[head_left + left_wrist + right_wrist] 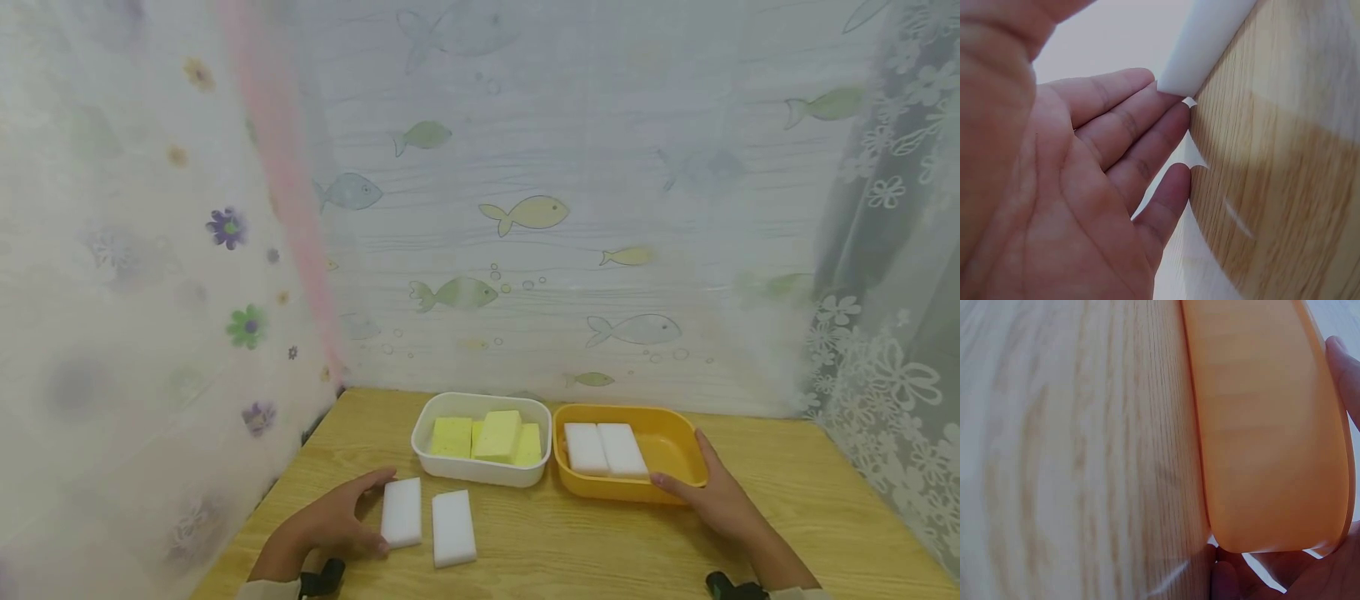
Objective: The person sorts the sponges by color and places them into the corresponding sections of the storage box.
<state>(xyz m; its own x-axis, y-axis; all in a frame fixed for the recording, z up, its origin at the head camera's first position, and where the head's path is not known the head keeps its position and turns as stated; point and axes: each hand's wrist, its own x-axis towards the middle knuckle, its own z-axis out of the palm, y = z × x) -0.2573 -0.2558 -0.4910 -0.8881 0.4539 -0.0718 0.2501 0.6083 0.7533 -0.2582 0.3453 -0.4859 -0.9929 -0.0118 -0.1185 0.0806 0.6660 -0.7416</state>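
Note:
My left hand [333, 518] is beside a white sponge block [402, 513] on the table, thumb by its near corner and fingers by its far end. In the left wrist view the fingers [1129, 125] are nearly straight, with fingertips right at the end of the white block [1204, 47]. A second white sponge block [453, 528] lies just to its right. With my right hand [716, 493] I hold the right end of an orange plastic container [615, 488], thumb on the near rim and fingers around the end. Two white blocks [606, 450] lie side by side in its left part.
A white container [480, 473] stands left of the orange one, close against it, with several yellow sponge blocks [498, 435] inside, one on top of others. Patterned curtains [540, 250] hang behind and at both sides of the wooden table [570, 550].

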